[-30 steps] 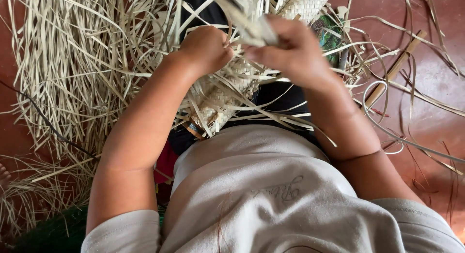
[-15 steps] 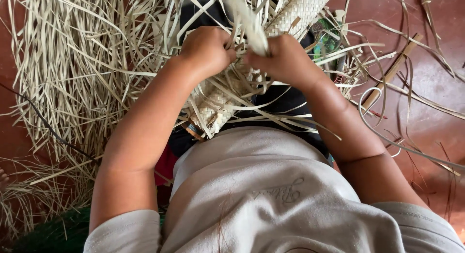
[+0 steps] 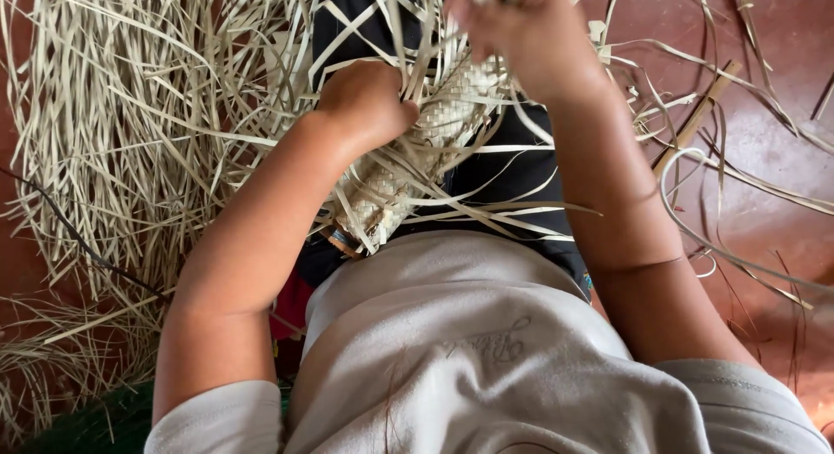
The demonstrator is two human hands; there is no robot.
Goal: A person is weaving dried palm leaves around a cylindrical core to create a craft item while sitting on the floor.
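Observation:
A half-woven mat of pale palm strips (image 3: 408, 154) lies rolled across my lap, with loose strip ends sticking out on every side. My left hand (image 3: 365, 98) is closed on the woven roll and presses it down near its middle. My right hand (image 3: 521, 37) is raised toward the top edge of the view, its fingers pinched on a few loose pale strips that run up from the weave. The fingertips of that hand are partly cut off by the frame.
A big heap of loose pale strips (image 3: 130, 132) covers the floor on the left. More strips and a thin wooden stick (image 3: 695, 119) lie on the red-brown floor (image 3: 764, 202) to the right. A dark cord (image 3: 78, 237) crosses the left heap. My lap wears dark cloth (image 3: 504, 176).
My right hand has lifted up and away from the left, pulling strips upward to the top of the view. The left hand stayed on the woven roll.

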